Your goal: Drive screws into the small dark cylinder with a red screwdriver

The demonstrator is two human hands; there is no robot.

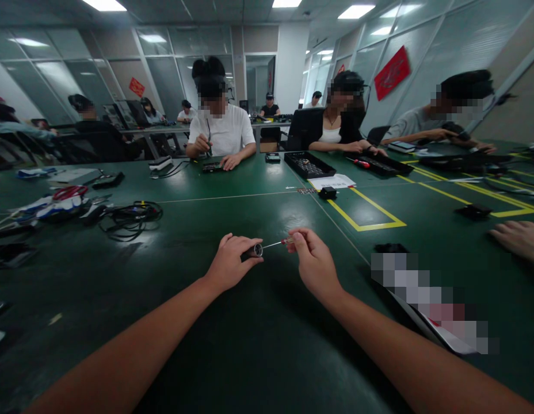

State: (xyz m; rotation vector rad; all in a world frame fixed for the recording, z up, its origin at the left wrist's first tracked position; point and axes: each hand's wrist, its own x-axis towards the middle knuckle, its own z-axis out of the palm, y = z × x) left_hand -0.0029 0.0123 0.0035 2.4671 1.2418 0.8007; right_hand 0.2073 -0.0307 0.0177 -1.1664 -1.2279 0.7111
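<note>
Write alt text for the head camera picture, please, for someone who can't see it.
A left hand holds a small dark cylinder while the right hand points a thin screwdriver at its open end, above a green table. Black cables lie to the left, and people sit working across the table.

Left hand, right hand bare; forearms bare, tapering to wrists.
</note>
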